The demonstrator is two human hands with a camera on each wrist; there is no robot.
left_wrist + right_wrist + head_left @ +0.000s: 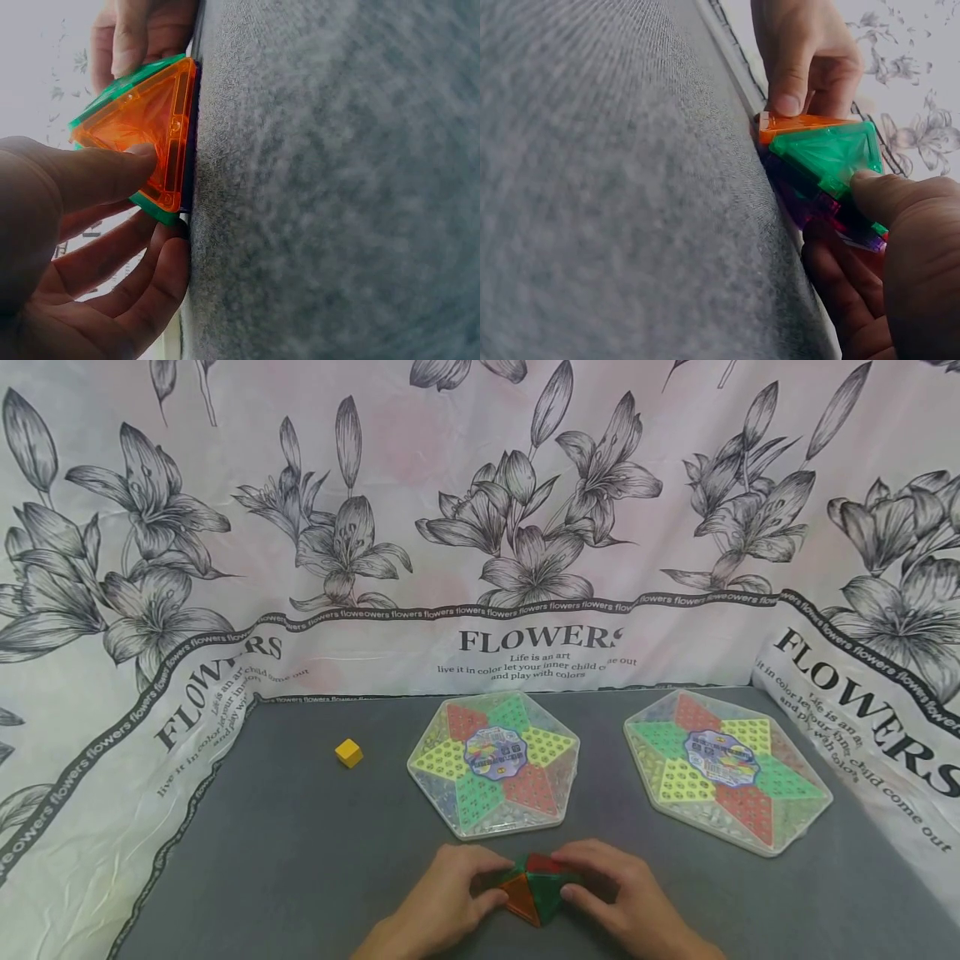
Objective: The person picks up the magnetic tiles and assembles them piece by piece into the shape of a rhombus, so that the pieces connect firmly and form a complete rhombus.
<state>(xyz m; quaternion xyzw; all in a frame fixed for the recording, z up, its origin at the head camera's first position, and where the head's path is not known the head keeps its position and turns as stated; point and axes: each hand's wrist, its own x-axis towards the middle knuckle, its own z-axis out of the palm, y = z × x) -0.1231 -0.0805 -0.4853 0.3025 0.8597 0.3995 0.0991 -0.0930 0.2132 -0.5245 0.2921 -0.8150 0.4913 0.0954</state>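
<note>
A low pyramid (pixel 532 887) of translucent magnetic tiles sits on the grey table, its triangular sides meeting at a peak. My left hand (pixel 442 897) grips it from the left, thumb on the orange tile (pixel 166 112) and fingers round the far side. From the right, my right hand (pixel 630 897) holds it with the thumb against a green tile (pixel 829 154) and the other fingers behind. A red tile (pixel 542 862) faces away at the back. Along the bottom, purple tile edges (pixel 799 191) show in the right wrist view. The fingers hide parts of the far sides.
A small yellow cube (pixel 348 752) lies at the left of the grey table (pixel 300 860). Just beyond my hands is a hexagonal star-patterned game board (pixel 442 793) in clear wrap; a second one (pixel 660 747) lies farther right. Flower-printed cloth (pixel 420 668) surrounds the table's back and sides.
</note>
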